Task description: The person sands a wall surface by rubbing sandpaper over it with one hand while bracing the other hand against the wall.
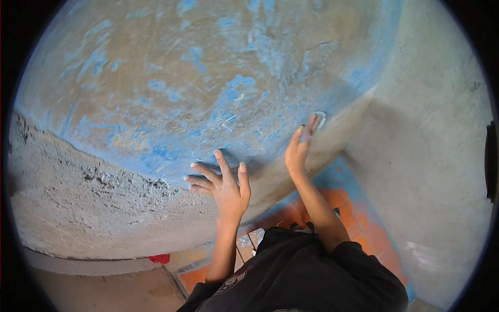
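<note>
A broad slab (208,99) with a grey-brown face and patchy blue coating or powder spreads in front of me. My left hand (223,187) is open near its front edge, fingers spread over the blue surface. Farther right, my right hand (300,148) grips a small pale round disc (322,121) against the slab near its right corner. The fingers partly cover the disc, so its kind is unclear.
The slab's side (88,192) is rough and pitted. A plain grey wall (431,156) rises at the right. Below are orange floor tiles (358,223) dusted blue, and a small red item (159,258) lies under the slab's edge.
</note>
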The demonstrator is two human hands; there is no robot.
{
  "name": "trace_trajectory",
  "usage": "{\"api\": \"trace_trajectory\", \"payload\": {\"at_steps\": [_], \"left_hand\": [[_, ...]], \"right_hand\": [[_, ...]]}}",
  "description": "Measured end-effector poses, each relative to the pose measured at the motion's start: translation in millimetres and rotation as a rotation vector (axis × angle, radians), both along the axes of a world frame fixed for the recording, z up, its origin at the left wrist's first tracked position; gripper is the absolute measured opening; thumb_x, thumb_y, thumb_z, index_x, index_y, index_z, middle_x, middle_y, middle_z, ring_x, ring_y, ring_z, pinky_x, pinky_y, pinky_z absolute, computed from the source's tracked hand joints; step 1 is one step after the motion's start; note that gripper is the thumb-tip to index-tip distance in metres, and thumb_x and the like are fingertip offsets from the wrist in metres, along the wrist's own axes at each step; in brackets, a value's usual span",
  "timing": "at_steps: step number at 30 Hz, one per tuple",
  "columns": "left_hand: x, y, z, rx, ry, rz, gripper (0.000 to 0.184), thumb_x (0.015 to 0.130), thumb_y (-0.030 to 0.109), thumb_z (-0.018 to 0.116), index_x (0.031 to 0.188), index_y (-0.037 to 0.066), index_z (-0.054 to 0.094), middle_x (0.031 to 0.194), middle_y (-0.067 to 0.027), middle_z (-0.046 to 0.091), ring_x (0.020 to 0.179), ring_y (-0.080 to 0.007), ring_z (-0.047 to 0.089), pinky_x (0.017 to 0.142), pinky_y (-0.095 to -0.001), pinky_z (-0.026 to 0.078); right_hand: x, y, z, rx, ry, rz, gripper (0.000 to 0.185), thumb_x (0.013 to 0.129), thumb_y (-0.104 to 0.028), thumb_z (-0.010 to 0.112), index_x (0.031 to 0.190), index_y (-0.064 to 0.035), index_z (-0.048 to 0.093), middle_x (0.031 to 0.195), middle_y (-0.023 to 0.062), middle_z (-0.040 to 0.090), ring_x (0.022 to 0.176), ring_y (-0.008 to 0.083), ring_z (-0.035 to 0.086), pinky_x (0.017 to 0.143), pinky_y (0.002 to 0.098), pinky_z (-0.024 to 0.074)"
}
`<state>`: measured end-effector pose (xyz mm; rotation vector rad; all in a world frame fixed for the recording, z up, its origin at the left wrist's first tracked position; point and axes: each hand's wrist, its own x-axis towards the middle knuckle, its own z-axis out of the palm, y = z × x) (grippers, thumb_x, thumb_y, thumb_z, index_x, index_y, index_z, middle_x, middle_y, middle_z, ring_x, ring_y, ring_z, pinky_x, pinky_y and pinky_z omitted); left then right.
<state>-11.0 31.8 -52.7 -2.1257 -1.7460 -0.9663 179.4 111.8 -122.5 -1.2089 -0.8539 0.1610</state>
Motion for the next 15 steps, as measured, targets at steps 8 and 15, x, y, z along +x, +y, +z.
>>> {"api": "trace_trajectory", "payload": {"at_steps": [8,15], "left_hand": [[25,6,14,-0.013,0.069,-0.11,0.07,0.098,0.045,0.057,0.159,0.022,0.031,0.156,-0.037,-0.026,0.13,-0.0664,-0.036,0.088,-0.0861,-0.016],[49,11,24,-0.049,0.128,-0.167,0.066,0.097,0.044,0.058,0.156,0.024,0.038,0.16,-0.0338,-0.019,0.132,-0.0646,-0.036,0.087,-0.0863,-0.016]], "right_hand": [[-7,-3,-44,0.021,-0.087,0.042,0.058,0.105,-0.024,0.044,0.153,0.004,0.031,0.16,0.0336,0.016,0.149,0.0482,0.017,0.121,0.0552,0.0179],[-17,-18,-65,0.058,-0.233,0.08,0.058,0.105,-0.02,0.045,0.152,0.0091,0.028,0.159,0.038,0.014,0.15,0.0479,0.013,0.121,0.0521,0.0159]]}}
